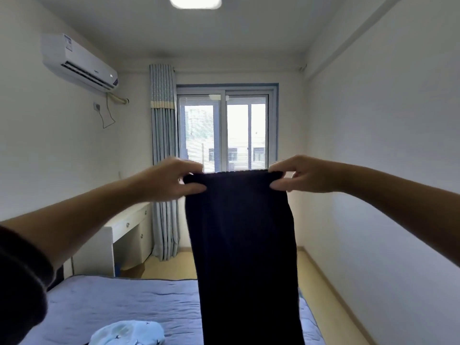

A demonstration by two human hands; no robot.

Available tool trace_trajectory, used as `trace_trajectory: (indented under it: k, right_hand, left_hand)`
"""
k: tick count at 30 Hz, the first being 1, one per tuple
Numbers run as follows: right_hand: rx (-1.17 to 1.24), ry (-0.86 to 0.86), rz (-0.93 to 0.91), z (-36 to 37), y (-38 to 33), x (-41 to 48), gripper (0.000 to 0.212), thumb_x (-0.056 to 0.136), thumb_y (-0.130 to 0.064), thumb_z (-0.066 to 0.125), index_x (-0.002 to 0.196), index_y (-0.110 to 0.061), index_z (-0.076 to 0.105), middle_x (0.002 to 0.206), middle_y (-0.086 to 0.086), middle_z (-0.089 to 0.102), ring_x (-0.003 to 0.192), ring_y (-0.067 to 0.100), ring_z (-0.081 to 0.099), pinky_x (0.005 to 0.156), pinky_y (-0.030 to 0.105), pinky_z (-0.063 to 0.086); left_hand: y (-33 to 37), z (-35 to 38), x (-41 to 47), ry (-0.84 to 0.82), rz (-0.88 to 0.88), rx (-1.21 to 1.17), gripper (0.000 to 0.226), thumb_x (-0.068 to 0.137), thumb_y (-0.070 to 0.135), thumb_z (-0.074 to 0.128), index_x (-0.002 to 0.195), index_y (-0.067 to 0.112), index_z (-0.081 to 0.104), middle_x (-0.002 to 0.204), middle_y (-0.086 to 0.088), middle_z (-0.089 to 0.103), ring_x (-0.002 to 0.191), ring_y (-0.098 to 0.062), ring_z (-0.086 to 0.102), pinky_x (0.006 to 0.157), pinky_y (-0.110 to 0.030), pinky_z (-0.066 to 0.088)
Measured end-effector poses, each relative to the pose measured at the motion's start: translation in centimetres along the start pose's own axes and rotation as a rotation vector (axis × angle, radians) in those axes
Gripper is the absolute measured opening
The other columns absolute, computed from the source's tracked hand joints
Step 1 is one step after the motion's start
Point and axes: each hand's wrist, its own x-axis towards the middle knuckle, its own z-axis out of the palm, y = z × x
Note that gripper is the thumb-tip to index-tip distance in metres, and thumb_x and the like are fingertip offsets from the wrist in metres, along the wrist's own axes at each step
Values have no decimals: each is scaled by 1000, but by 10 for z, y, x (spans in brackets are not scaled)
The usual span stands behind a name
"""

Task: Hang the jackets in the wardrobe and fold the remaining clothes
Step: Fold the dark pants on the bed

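Note:
A dark navy garment (242, 250), long and narrow like folded trousers, hangs straight down in front of me over the bed. My left hand (171, 179) pinches its top left corner. My right hand (302, 174) pinches the top right corner, so the ribbed top edge is stretched level between both hands at chest height. The garment's lower end runs out of the frame at the bottom. A light blue patterned piece of clothing (128, 333) lies crumpled on the bed, low and left of the hanging garment.
The bed (119, 302) with a blue-grey cover fills the lower view. A white desk (127, 232) stands at the left wall beside a grey curtain (163, 150). A window (225, 130) is straight ahead, an air conditioner (79, 63) high left. Wooden floor (321, 295) runs along the right wall.

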Motion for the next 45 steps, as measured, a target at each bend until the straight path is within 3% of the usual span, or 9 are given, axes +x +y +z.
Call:
trace_trajectory:
  k: [3,7,11,14,20,26,33,40,45]
  right_hand:
    - [32,64,23,-6,3,1,19,97,-13,52,105,-8,68,96,3,70,93,16,65,80,32,55]
    - [33,147,-8,6,-2,10,17,92,-10,60,78,-20,64,67,-14,64,66,2,61,63,17,48]
    - [248,321,71,3,7,11,15,87,-10,67,96,-18,59,96,3,61,84,21,65,70,26,55]
    - [397,175,338,-4,12,11,49,85,-11,69,127,-25,47,115,5,57,101,22,63,75,26,57]
    - [628,-17,540,8,26,21,39,87,-25,67,117,-2,61,116,11,68,105,21,66,97,35,51]
    - [569,125,574,40,47,23,26,87,-13,67,108,1,63,100,13,70,89,21,68,81,30,56]
    - [641,-14,457,26,35,10,22,90,-13,60,103,5,64,88,10,67,80,19,65,70,24,56]
    - [837,-110,361,-14,12,12,21,79,-20,57,62,-17,68,60,-2,61,52,8,59,52,18,51]
    - [862,-149,498,-19,49,35,8,81,-19,66,84,-12,63,73,1,63,62,12,61,58,23,53]
  left_hand:
    - [-8,-7,10,32,-74,3,16,87,18,67,77,25,57,67,6,59,63,-10,56,60,-29,47]
    - [5,11,35,13,-137,-111,22,85,18,69,76,8,52,74,-4,57,70,-21,56,67,-35,50]
    - [9,11,48,25,-285,-461,19,85,9,68,92,11,51,91,-8,61,83,-24,61,75,-36,55]
    - [11,14,53,-94,-412,-643,37,86,7,67,118,18,52,106,-10,64,98,-23,64,86,-31,54]
    - [10,35,66,10,-603,-838,22,87,8,66,108,3,64,106,-13,69,101,-26,66,87,-31,54]
    - [6,55,60,-214,-686,-807,31,87,23,67,114,13,57,111,-8,68,100,-20,67,89,-28,53]
    - [5,32,38,-362,-656,-837,59,68,26,73,120,3,58,114,-11,69,106,-23,66,99,-37,49]
    - [3,-3,45,-414,-588,-908,37,78,37,73,92,2,71,91,-13,65,81,-18,63,66,-19,53]
    - [-13,14,74,-445,-659,-837,46,72,39,75,106,8,68,109,-7,71,104,-21,66,92,-36,52]
